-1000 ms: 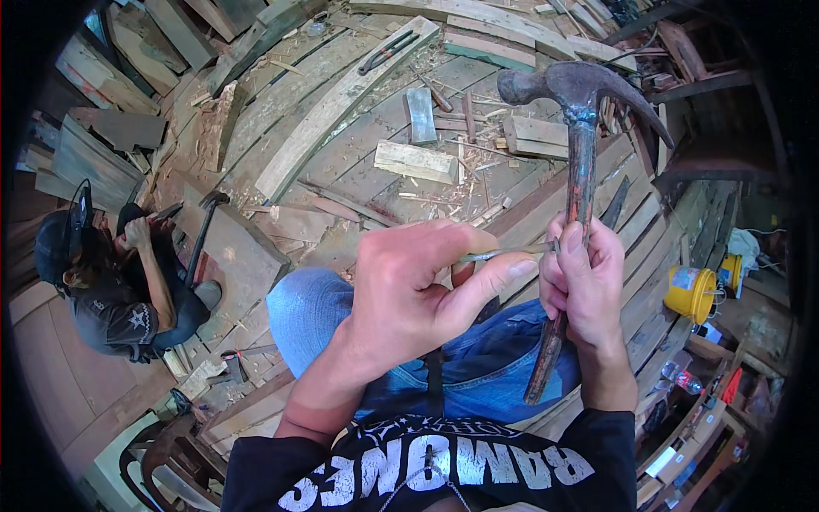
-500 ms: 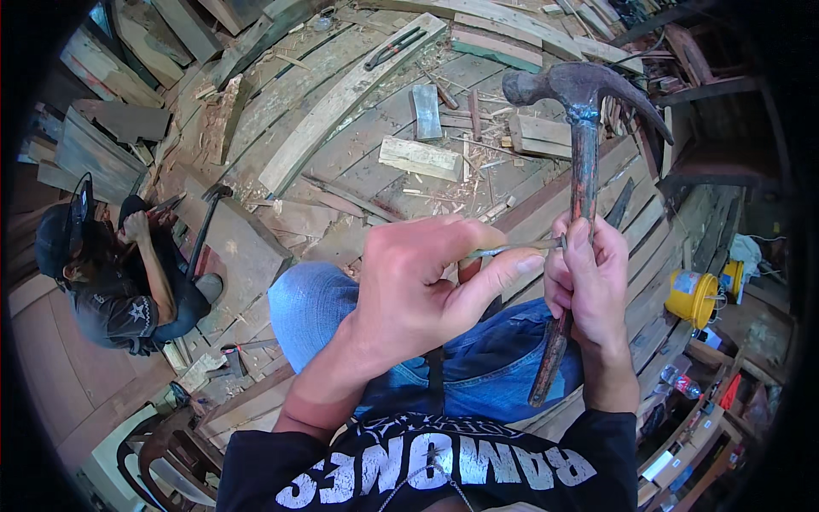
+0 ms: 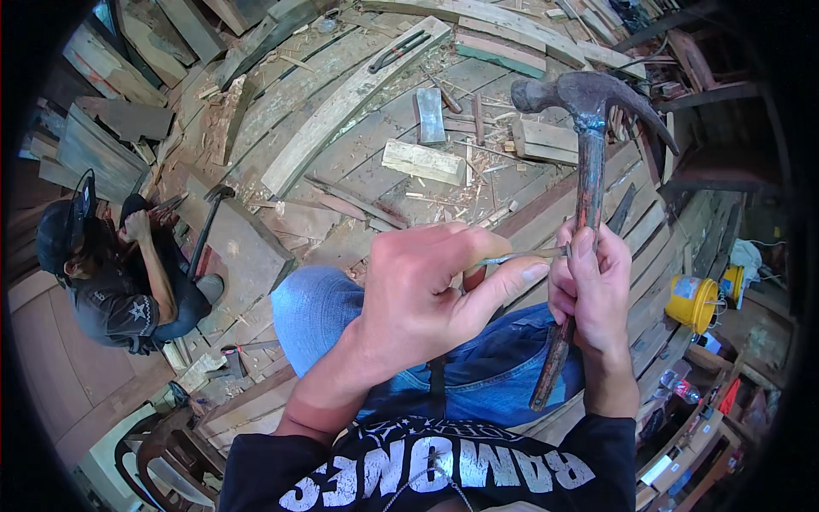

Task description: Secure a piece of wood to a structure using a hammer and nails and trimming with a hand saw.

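Observation:
My right hand (image 3: 600, 294) is wrapped round the worn wooden handle of a claw hammer (image 3: 589, 175). The hammer stands nearly upright, its rusty dark head at the top with the claw curving off to the right. Between thumb and fingers, my left hand (image 3: 418, 294) pinches a thin, slightly bent nail (image 3: 536, 253) that lies roughly level. The nail's head end reaches the thumb and fingers of my right hand beside the handle; whether those fingers grip it too, I cannot tell. My legs in blue jeans (image 3: 316, 307) are below the hands.
Another person (image 3: 111, 273) sits at the left, hands together, near a dark long-handled tool (image 3: 203, 235). Wood chips, a pale block (image 3: 424, 161), a grey metal plate (image 3: 430, 117) and a long curved plank (image 3: 341, 111) with pliers lie ahead. A yellow bucket (image 3: 692, 303) stands right.
The hammer's head sits slightly lower in the picture and a little to the right. Both hands keep their holds, and the nail stays between them.

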`<state>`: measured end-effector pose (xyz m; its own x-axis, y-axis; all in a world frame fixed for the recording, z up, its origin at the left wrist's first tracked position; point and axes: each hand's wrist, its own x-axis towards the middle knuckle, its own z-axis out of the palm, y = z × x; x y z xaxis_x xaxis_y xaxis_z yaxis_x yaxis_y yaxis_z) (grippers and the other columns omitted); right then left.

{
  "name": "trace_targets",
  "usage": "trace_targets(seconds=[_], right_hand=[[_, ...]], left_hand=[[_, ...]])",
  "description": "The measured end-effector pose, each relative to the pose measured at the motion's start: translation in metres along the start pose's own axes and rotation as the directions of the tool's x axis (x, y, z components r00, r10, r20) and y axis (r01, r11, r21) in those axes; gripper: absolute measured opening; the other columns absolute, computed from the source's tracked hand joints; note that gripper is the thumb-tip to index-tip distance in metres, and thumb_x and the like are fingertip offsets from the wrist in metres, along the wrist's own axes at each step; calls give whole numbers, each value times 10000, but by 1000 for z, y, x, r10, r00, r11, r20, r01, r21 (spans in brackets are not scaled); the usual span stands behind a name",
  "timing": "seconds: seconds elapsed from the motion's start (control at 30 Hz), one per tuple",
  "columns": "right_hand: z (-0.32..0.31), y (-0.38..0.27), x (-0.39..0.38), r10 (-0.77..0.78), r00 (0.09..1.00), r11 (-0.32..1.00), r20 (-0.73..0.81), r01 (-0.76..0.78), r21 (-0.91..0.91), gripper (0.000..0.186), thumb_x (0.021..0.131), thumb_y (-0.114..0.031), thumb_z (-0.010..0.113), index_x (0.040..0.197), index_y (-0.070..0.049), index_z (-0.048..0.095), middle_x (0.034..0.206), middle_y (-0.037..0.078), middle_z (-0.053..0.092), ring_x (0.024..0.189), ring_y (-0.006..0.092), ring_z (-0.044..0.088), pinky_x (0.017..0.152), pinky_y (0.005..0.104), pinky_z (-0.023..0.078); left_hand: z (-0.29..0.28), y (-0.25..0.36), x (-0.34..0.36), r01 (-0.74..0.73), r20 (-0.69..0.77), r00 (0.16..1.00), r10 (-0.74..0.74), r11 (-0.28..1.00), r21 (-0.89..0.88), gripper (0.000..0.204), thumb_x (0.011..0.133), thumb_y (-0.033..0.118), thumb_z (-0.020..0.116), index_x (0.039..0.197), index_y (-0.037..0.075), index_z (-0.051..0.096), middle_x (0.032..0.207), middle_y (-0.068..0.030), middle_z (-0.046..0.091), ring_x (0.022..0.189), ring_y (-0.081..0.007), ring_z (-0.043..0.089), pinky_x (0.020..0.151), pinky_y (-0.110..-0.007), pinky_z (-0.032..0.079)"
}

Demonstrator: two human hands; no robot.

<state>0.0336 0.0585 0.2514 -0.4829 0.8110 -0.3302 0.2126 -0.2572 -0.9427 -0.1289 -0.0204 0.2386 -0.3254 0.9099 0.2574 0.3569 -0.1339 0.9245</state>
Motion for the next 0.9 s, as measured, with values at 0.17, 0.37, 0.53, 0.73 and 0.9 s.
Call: trace_targets(seconds=[0.17, 0.37, 0.53, 0.73, 0.9], right_hand=[[-4, -7, 2, 88, 995, 989, -49, -82, 120, 299, 916, -299, 644, 849, -33, 524, 556, -40, 463, 380, 33, 413, 337, 191, 310], [-11, 11, 82, -118, 991, 920, -57, 88, -382, 408, 837, -327, 736, 600, -95, 498, 508, -53, 468, 422, 44, 418, 385, 246, 326], [-14, 102, 208, -142, 987, 694, -78, 43, -718, 430, 770, -380, 770, 617, -50, 539, 538, 62, 565, 473, 141, 539, 483, 317, 463], [38, 225, 301, -197, 969, 590, -149, -4, -807, 485, 640, -371, 841, 823, 32, 645, 719, 207, 646, 703, 340, 658, 660, 441, 518], [82, 305, 367, -400, 903, 576, -159, 112, -810, 607, 564, -375, 872, 919, 58, 639, 919, 245, 623, 905, 363, 615, 830, 419, 490]], left_hand=[[-4, 3, 0, 0, 21, 1000, -1, 1000, 19, 156, 703, 92, 812, 792, 33, 699, 565, -32, 580, 451, -69, 434, 447, -235, 318], [-30, 15, -10, 152, -137, 981, -140, 985, 79, 153, 757, 123, 778, 807, 14, 683, 568, -40, 584, 461, -84, 521, 426, -239, 375], [-42, 26, -34, 124, -368, 914, -173, 980, -155, 337, 989, 318, 486, 828, 27, 544, 681, -37, 538, 509, -69, 362, 480, -222, 292], [-72, 39, -88, -28, -599, 795, -93, 982, -188, 367, 991, 352, 468, 784, 51, 499, 587, 14, 380, 487, -82, 307, 471, -256, 231], [-71, 48, -108, 148, -956, 269, -119, 986, -81, 351, 1028, 341, 398, 846, 57, 495, 630, 21, 368, 527, -66, 285, 522, -222, 255]])
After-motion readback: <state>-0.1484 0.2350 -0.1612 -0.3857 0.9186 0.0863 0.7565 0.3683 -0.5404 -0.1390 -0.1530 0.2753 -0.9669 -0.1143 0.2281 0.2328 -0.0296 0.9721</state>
